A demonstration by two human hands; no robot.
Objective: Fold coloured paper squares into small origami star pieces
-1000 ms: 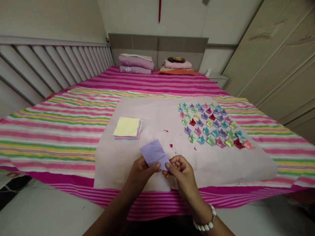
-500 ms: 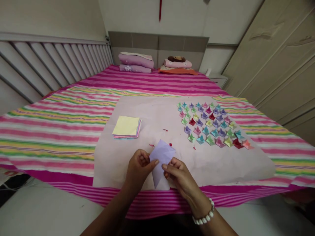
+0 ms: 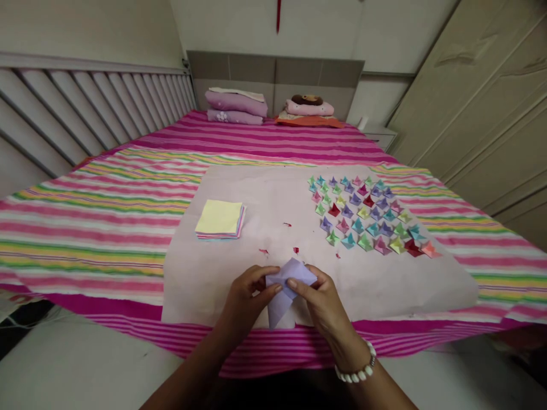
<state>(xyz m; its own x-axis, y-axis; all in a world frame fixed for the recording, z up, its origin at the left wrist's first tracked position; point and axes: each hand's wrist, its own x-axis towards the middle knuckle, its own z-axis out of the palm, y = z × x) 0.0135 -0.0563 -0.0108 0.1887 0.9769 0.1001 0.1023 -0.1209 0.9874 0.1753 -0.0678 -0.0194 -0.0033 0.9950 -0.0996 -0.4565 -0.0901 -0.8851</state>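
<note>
Between my two hands is a partly folded sheet of purple origami paper [image 3: 280, 302], raised over the near edge of the pale sheet [image 3: 205, 290]. My left hand [image 3: 245, 296] pinches its left side between thumb and fingers. On the right side, my right hand [image 3: 320, 296] grips the paper, its thumb pressed on the front face and its fingers behind. One point of the paper hangs downward; part of it is hidden by my thumbs.
A stack of square coloured paper [image 3: 220, 217] lies to the left. Rows of small folded paper shapes [image 3: 365, 216] cover the right. Red scraps [image 3: 296, 250] lie beyond my hands. The striped bed [image 3: 98, 228] has a railing [image 3: 106, 102] on its left and folded bedding [image 3: 237, 105] at the back.
The purple paper has come slightly down and to the right, and its upper part is spread wider. My right thumb has moved up onto the middle of its face.
</note>
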